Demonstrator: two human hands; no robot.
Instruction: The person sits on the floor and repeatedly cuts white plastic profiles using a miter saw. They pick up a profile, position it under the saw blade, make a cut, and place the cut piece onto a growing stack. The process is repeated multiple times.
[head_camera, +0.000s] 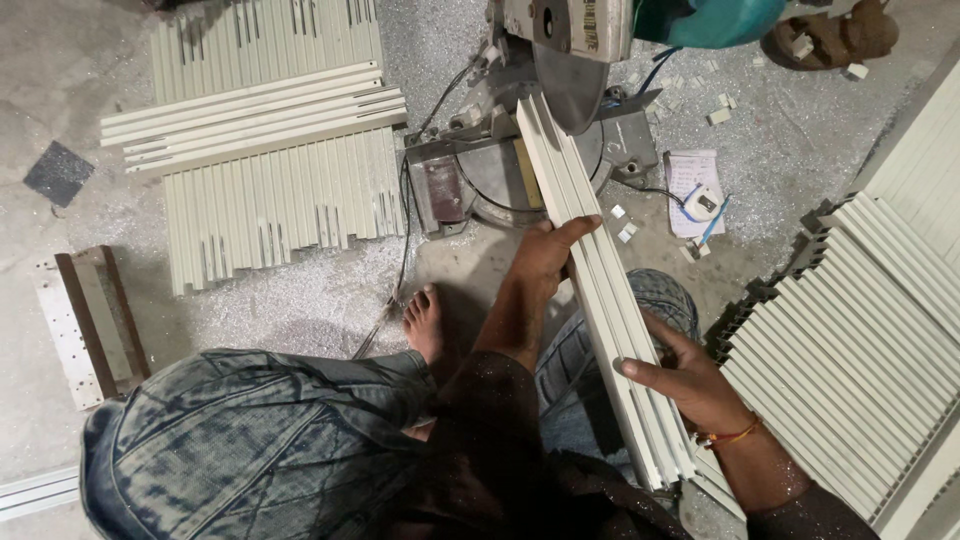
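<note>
right hand fingers clamp cream profile strips | left hand grips strips from above

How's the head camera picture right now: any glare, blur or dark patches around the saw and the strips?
Head view: sharp on the saw blade and the bundle of cream strips held by both hands; no glare; flat light; the lap and sleeves at the bottom fall dark; straight strips bow slightly toward the edges.

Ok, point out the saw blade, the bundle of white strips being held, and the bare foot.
saw blade (570, 92), head view, lower blade face.
white strips (590, 290), head view, mid-length between the hands.
bare foot (424, 322), head view, top of foot.
</note>
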